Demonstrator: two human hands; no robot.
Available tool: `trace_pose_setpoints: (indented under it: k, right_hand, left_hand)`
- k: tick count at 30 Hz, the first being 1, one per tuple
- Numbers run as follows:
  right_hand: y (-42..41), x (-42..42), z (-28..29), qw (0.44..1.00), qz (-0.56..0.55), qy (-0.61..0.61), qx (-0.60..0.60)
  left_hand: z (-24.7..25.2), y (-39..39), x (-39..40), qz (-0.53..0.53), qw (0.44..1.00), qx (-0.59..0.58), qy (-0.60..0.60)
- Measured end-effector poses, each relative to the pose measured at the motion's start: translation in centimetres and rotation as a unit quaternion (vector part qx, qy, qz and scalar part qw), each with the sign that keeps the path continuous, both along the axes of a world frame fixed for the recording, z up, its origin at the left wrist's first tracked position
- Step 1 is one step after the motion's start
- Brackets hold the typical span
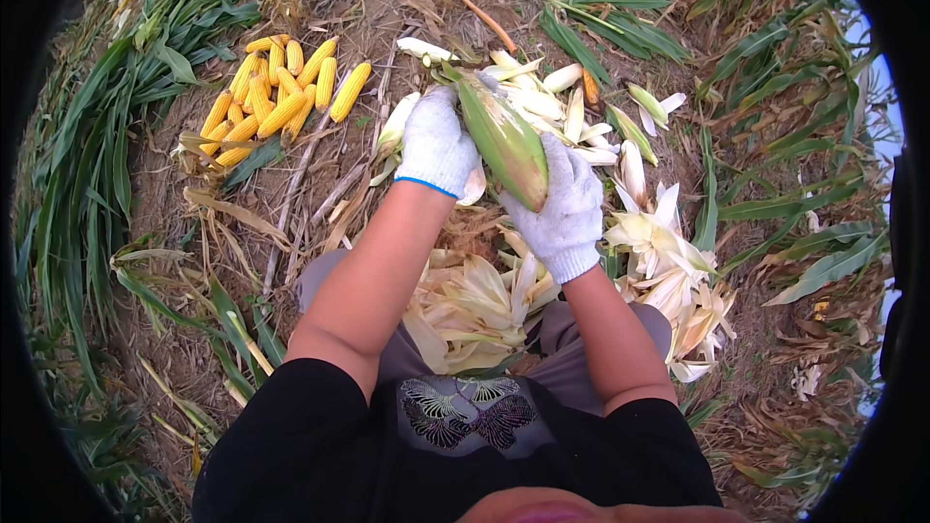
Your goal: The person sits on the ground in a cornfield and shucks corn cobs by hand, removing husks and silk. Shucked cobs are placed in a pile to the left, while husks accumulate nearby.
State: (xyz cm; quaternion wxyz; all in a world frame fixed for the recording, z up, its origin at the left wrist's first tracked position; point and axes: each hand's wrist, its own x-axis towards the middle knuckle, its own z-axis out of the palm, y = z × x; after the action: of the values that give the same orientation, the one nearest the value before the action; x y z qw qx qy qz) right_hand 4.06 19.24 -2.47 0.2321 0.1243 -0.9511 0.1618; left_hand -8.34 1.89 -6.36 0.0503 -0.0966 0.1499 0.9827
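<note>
An ear of corn in its green husk [501, 134] is held between my two gloved hands, slanting from upper left to lower right. My left hand [436, 134], in a white knit glove with a blue cuff edge, grips its upper left end. Around its lower right end my right hand [563, 203] is closed, also in a white knit glove. The husk has a pale, dry patch near the top, and no kernels show. Behind the ear lie pale husked-leaf pieces and unpeeled ears [534, 98]. Below my hands, between my knees, is a heap of loose dry husks [465, 305].
A pile of bare yellow corn cobs [272, 102] lies on the soil at left. A sickle with an orange handle [483, 18] rests ahead. More stripped husks [665, 261] are heaped at right. Cut green corn stalks [94, 131] lie along the left, with leafy stalks [792, 160] at right.
</note>
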Motion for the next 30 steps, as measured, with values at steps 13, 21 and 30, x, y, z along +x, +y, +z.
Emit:
trace_pose_setpoints:
  k: [13, 21, 30]
  right_hand:
    - [-2.6, -4.2, -0.1, 0.811, 0.177, -0.179, -0.528]
    - [-2.4, -6.7, -2.9, 0.656, 0.152, -0.139, -0.726]
    - [-2.7, -7.2, -3.9, 0.370, 0.106, -0.274, -0.881]
  left_hand:
    - [4.4, 2.0, 1.9, 0.039, 0.996, 0.073, 0.014]
    - [5.4, 2.6, 3.2, -0.088, 0.964, 0.221, 0.121]
    - [5.7, 2.9, 7.0, -0.174, 0.972, 0.138, 0.075]
